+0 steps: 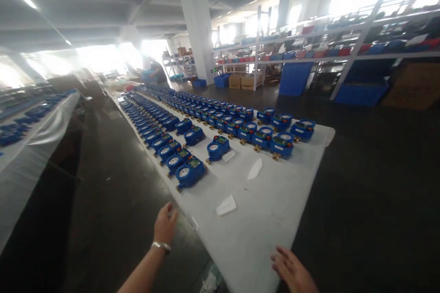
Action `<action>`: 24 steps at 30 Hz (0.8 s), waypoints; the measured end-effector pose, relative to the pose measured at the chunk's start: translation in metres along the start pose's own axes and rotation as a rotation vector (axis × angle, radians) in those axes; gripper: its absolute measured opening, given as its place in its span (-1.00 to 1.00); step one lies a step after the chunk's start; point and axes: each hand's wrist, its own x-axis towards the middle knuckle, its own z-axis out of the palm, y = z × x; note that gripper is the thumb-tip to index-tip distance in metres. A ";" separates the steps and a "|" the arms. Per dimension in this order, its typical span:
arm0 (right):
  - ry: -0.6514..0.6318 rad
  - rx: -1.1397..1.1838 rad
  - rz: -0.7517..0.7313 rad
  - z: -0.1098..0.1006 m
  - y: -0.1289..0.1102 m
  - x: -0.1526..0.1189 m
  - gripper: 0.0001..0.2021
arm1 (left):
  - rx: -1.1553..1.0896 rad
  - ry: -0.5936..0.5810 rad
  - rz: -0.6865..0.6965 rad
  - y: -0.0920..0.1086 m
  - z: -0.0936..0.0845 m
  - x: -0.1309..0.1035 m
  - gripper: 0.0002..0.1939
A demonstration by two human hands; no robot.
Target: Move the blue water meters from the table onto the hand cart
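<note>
White sheet (275, 201) under open right hand (292, 270), left hand (165, 224) open beside it, blue meters (190, 171) beyond, labels unreadable

On the surface (275, 210) before me I counted three white scraps (226, 205) of paper, four long rows of blue meters (190, 172) too many to number, and my two hands (165, 223).

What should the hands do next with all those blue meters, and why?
Probably reach the left hand forward to the nearest blue meter. Both hands are empty: the left hangs open near the white sheet, just short of that meter, and the right hand lies low at the sheet's near edge. A white scrap lies closer, so it might be picked first.
</note>
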 end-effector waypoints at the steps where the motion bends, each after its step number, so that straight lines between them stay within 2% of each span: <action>1: -0.034 -0.031 -0.020 0.048 -0.013 0.021 -0.22 | -0.045 0.068 -0.062 0.003 -0.009 0.048 -0.59; 3: -0.152 -0.052 -0.071 0.139 -0.034 0.062 -0.23 | -0.083 0.117 -0.117 0.009 -0.018 0.136 -0.68; 4: -0.188 -0.038 -0.092 0.180 -0.043 0.083 -0.22 | -0.105 0.097 -0.143 0.011 -0.019 0.174 -0.70; 6: -0.183 -0.028 -0.105 0.251 -0.058 0.121 -0.16 | -0.154 -0.007 -0.201 0.011 -0.016 0.237 -0.67; 8: -0.134 0.019 -0.078 0.307 -0.070 0.154 -0.16 | -0.210 -0.143 -0.271 0.007 -0.008 0.281 -0.64; 11: -0.047 0.187 -0.087 0.365 -0.082 0.189 -0.29 | -0.294 -0.350 -0.374 -0.004 0.002 0.318 -0.66; 13: 0.065 0.295 -0.057 0.389 -0.086 0.203 -0.37 | -0.349 -0.488 -0.443 -0.012 0.005 0.331 -0.71; 15: 0.179 0.371 0.013 0.402 -0.088 0.211 -0.42 | -0.389 -0.611 -0.515 -0.017 0.006 0.338 -0.75; 19: 0.246 0.485 0.074 0.408 -0.091 0.215 -0.51 | -0.454 -0.812 -0.614 -0.018 0.011 0.338 -0.64; 21: 0.234 0.534 0.090 0.405 -0.095 0.214 -0.52 | -0.558 -0.847 -0.624 -0.018 0.019 0.331 -0.54; 24: 0.191 0.606 0.132 0.397 -0.100 0.210 -0.49 | -0.729 -0.777 -0.603 -0.018 0.032 0.317 -0.54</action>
